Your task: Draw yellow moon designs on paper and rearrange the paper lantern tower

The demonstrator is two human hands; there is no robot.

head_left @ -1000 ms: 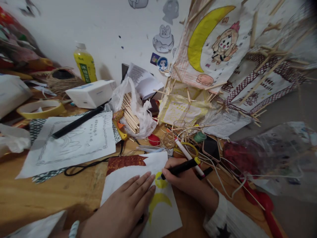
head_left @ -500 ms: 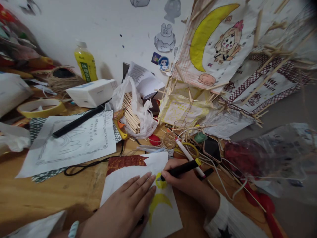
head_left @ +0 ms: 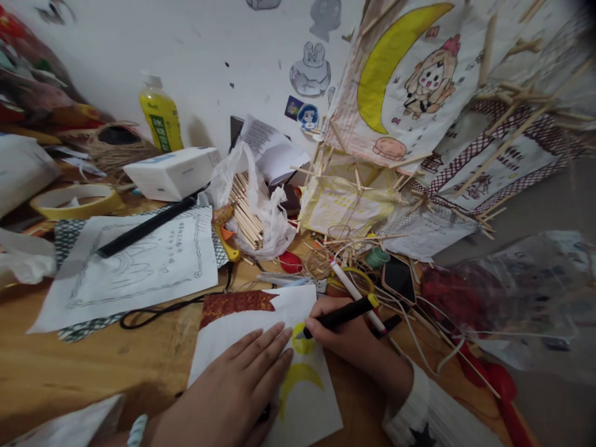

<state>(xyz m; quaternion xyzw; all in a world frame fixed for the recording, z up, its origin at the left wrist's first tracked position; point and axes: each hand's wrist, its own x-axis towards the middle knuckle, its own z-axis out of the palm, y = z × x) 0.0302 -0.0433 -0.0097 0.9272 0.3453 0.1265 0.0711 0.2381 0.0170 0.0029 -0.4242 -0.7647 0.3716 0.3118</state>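
Observation:
A white sheet of paper (head_left: 223,335) lies on the wooden table, with a reddish-brown patterned band at its top left corner, a yellow disc and a yellow crescent (head_left: 305,375) below it. My left hand (head_left: 246,379) rests flat on the sheet, fingers stretched out; a small dark thing shows beneath its edge, too hidden to name. Between the fingers of my right hand (head_left: 344,332) is a black marker (head_left: 342,316) with a yellow end. Its tip meets the yellow disc (head_left: 300,341).
Left of the sheet lies a line drawing (head_left: 149,273) with a black rod (head_left: 144,230) across it. Behind stand a bag of wooden sticks (head_left: 246,217), a white box (head_left: 172,174) and a bottle (head_left: 161,118). Paper lanterns (head_left: 347,205), string and a white-pink marker (head_left: 356,292) crowd the right.
The marker's tip has shifted very slightly within the yellow disc, and the yellow there looks fuller. My left hand stays in place on the paper.

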